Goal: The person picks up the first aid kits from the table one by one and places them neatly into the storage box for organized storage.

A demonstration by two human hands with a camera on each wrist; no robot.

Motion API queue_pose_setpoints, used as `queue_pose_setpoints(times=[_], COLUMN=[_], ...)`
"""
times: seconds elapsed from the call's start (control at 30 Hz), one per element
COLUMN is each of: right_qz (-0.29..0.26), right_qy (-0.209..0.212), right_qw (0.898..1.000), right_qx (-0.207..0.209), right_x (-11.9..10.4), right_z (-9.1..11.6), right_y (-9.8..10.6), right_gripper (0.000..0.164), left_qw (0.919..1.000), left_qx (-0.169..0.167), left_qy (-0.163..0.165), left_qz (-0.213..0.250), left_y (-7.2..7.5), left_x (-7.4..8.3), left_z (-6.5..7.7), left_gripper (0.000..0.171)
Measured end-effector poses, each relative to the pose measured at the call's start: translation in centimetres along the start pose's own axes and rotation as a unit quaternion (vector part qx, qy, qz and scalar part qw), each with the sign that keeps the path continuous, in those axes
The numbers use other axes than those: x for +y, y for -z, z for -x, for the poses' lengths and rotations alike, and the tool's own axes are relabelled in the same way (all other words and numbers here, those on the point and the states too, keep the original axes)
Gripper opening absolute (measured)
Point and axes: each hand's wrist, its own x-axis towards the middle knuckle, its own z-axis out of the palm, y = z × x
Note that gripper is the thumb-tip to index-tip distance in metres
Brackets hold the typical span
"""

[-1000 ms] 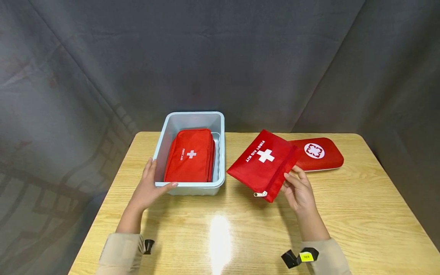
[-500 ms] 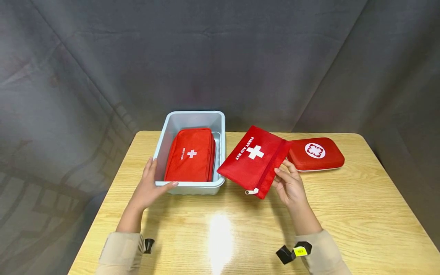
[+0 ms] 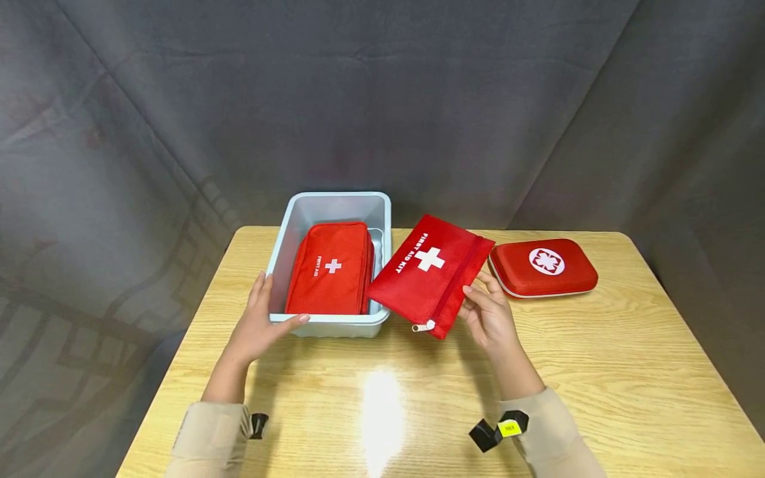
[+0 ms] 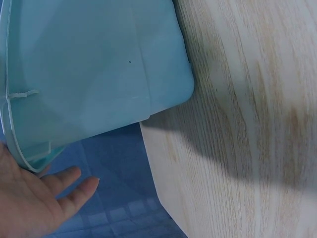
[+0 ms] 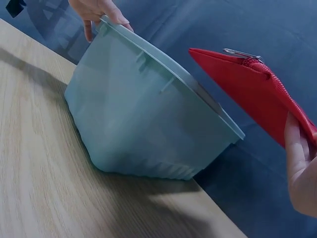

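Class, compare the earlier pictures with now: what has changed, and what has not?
The right hand has carried the zip pouch left, toward the bin, uncovering more of the hard case. Nothing was newly gripped or released. The left hand, hard case, bin and the kit inside it stayed put.

Plenty out of sight right now!
The red pouch [image 3: 427, 275] masks some fingers of the right hand [image 3: 491, 318] and part of the rim of the pale blue bin [image 3: 335, 319]; print on the yellow label [image 3: 510, 428] is unreadably small; the left wrist view crops bin and left hand [image 4: 29, 201], the right wrist view pouch and right hand.
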Motion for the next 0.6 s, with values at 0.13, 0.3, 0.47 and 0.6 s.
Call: queue_pose_setpoints(times=[0.13,0.3,0.47,0.6], right_qz=[0.006,0.016,0.028,0.038], right_qy=[-0.007,-0.014,-0.021,-0.023], right_qw=[1.000,0.999,0.998,0.998], right_qx=[0.016,0.030,0.046,0.051], right_x=[0.4,0.8,1.2,1.6], right_z=[-0.2,-0.4,-0.8,-1.1], right_y=[-0.6,-1.1,-1.7,-2.2], right_gripper=[0.034,0.033,0.033,0.032], left_qw=[1.0000,1.0000,1.0000,1.0000], left_qx=[0.001,0.000,0.003,0.003], left_qy=[-0.002,-0.002,-0.002,-0.002], left_qz=[-0.001,0.002,0.000,-0.003], left_y=[0.0,0.1,0.1,0.0], left_x=[0.0,0.3,0.2,0.1], left_z=[0.0,0.0,0.0,0.0], left_gripper=[0.100,0.100,0.100,0.100])
